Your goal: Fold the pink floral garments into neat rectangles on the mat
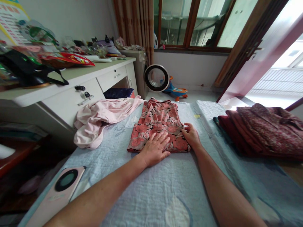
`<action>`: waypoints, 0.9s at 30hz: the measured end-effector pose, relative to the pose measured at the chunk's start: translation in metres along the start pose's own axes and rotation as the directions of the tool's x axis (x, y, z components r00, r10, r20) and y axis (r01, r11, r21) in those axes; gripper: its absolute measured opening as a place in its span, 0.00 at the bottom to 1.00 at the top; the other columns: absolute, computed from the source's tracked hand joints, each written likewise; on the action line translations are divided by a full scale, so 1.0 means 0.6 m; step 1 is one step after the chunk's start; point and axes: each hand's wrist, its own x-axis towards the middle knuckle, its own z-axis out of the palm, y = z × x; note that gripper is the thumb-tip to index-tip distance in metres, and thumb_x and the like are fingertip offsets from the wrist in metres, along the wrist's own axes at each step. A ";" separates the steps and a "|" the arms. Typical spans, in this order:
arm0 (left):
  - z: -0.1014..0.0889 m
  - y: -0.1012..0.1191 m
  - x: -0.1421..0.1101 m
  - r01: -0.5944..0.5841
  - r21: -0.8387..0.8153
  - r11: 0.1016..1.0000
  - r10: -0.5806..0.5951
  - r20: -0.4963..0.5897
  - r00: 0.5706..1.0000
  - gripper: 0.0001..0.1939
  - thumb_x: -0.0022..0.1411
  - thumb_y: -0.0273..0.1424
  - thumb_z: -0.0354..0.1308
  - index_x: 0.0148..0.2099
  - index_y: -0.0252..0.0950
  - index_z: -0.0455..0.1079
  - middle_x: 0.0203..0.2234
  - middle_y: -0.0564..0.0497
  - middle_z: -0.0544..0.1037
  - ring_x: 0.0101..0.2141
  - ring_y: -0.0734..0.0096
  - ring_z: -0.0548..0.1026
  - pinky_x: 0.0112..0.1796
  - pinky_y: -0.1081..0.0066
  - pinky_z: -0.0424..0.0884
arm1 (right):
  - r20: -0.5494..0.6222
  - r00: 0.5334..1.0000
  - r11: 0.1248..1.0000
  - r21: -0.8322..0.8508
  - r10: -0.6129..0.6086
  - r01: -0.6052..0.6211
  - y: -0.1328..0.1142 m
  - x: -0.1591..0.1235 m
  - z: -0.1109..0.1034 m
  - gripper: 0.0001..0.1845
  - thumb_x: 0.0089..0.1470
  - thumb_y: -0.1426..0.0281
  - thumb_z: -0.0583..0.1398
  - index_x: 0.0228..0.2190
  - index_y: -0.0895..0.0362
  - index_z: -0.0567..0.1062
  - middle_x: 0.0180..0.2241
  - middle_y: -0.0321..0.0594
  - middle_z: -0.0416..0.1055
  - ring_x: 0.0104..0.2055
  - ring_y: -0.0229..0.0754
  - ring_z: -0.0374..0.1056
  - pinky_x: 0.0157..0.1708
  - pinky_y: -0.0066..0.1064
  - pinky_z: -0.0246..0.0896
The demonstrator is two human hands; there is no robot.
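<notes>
A red and black floral shirt lies folded into a narrow shape on the bed, its collar at the far end. Flat on its lower folded part rests my left hand, fingers stretched out. At the shirt's right edge is my right hand, with thumb and fingers bent around the fabric's border. Part of that grip is hidden by the hand itself. Left of the shirt, a pale pink garment lies crumpled near the bed's edge.
Folded dark red clothes are stacked on the right. A pink phone lies at the bed's near left, on the light blue bedcover. Beyond stand a cluttered white desk, a round-framed fan-like object and a blue ride-on toy.
</notes>
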 end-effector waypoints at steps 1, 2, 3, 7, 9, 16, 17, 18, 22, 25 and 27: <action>0.000 0.006 -0.005 -0.022 0.007 1.000 0.022 -0.009 1.000 0.33 0.69 0.51 0.47 0.70 0.42 0.54 0.69 0.46 0.54 0.69 0.57 0.50 0.66 0.52 0.45 | -0.025 1.000 1.000 -0.001 0.011 -0.011 -0.002 0.000 -0.001 0.25 0.46 0.58 0.58 0.45 0.56 0.71 0.31 0.37 0.73 0.27 0.39 0.66 0.29 0.30 0.60; 0.001 0.013 -0.009 -0.035 0.011 0.999 0.035 -0.006 0.999 0.33 0.69 0.50 0.47 0.70 0.42 0.54 0.69 0.46 0.55 0.68 0.57 0.51 0.66 0.53 0.45 | -0.047 0.999 1.000 -0.004 0.018 -0.018 -0.004 -0.001 -0.003 0.25 0.46 0.57 0.58 0.45 0.56 0.71 0.33 0.39 0.74 0.27 0.39 0.66 0.29 0.30 0.61; 0.002 0.018 -0.013 -0.036 0.014 0.999 0.036 0.003 0.999 0.32 0.69 0.49 0.47 0.70 0.41 0.54 0.69 0.45 0.56 0.68 0.58 0.52 0.66 0.53 0.46 | -0.066 0.998 1.000 -0.014 0.019 -0.020 -0.005 -0.001 -0.005 0.24 0.47 0.57 0.58 0.44 0.56 0.72 0.34 0.39 0.74 0.27 0.39 0.66 0.29 0.31 0.61; 0.010 0.027 -0.021 -0.019 0.037 0.999 0.017 0.033 0.999 0.30 0.71 0.47 0.45 0.69 0.39 0.56 0.68 0.45 0.58 0.67 0.58 0.54 0.65 0.53 0.49 | -0.088 0.996 0.992 -0.121 -0.033 0.022 -0.006 -0.002 -0.010 0.20 0.47 0.61 0.57 0.41 0.56 0.73 0.33 0.39 0.74 0.27 0.39 0.65 0.33 0.32 0.61; 0.013 0.026 -0.020 -0.021 0.050 0.999 0.020 0.030 0.999 0.30 0.71 0.47 0.45 0.69 0.39 0.56 0.68 0.45 0.58 0.67 0.58 0.54 0.64 0.52 0.51 | -0.077 0.996 0.983 -0.181 -0.050 0.035 -0.004 -0.002 -0.010 0.17 0.47 0.62 0.57 0.39 0.56 0.74 0.31 0.38 0.74 0.28 0.39 0.65 0.35 0.32 0.62; 0.005 0.033 -0.026 -0.005 0.095 0.995 0.006 -0.008 1.000 0.30 0.71 0.46 0.47 0.68 0.38 0.57 0.68 0.46 0.57 0.67 0.58 0.54 0.64 0.51 0.52 | 0.006 1.000 0.934 -0.356 0.031 -0.027 -0.013 0.011 -0.016 0.13 0.49 0.68 0.58 0.37 0.57 0.76 0.30 0.37 0.74 0.33 0.41 0.69 0.36 0.31 0.62; 0.003 0.034 -0.029 0.010 0.103 0.995 -0.008 -0.020 1.000 0.30 0.70 0.46 0.47 0.69 0.38 0.56 0.68 0.46 0.57 0.67 0.57 0.54 0.65 0.51 0.51 | 0.032 0.998 0.925 -0.377 0.055 -0.039 -0.018 0.012 -0.020 0.13 0.49 0.69 0.58 0.38 0.57 0.76 0.31 0.38 0.75 0.33 0.41 0.69 0.36 0.31 0.63; 0.000 0.035 -0.033 0.030 0.110 0.994 -0.026 -0.034 0.999 0.31 0.70 0.46 0.48 0.69 0.37 0.56 0.69 0.45 0.56 0.68 0.56 0.54 0.65 0.50 0.51 | 0.046 0.997 0.918 -0.394 0.064 -0.041 -0.026 0.011 -0.023 0.14 0.49 0.69 0.58 0.39 0.57 0.76 0.33 0.39 0.75 0.34 0.41 0.70 0.37 0.31 0.63; -0.002 0.029 -0.051 0.097 0.103 0.990 -0.093 -0.047 0.995 0.34 0.69 0.48 0.49 0.70 0.35 0.54 0.69 0.43 0.56 0.68 0.55 0.53 0.65 0.49 0.50 | 0.077 0.983 0.864 -0.469 -0.168 0.184 -0.062 -0.022 -0.028 0.20 0.54 0.67 0.57 0.48 0.58 0.74 0.50 0.50 0.72 0.51 0.49 0.68 0.51 0.38 0.61; 0.004 0.020 -0.061 0.089 0.072 0.993 -0.088 -0.015 0.996 0.34 0.68 0.49 0.49 0.70 0.39 0.54 0.68 0.45 0.57 0.67 0.54 0.54 0.64 0.49 0.52 | 0.233 0.931 0.787 -0.500 -0.279 0.361 -0.079 -0.074 -0.016 0.23 0.61 0.64 0.53 0.56 0.57 0.70 0.59 0.50 0.66 0.60 0.49 0.63 0.58 0.41 0.56; 0.009 0.017 -0.064 0.073 0.064 0.995 -0.073 -0.009 0.997 0.33 0.69 0.49 0.48 0.70 0.40 0.54 0.69 0.46 0.56 0.67 0.55 0.54 0.64 0.49 0.53 | 0.359 0.891 0.724 -0.532 -0.277 0.439 -0.080 -0.107 -0.004 0.25 0.63 0.62 0.52 0.59 0.55 0.67 0.63 0.47 0.62 0.65 0.49 0.56 0.61 0.43 0.51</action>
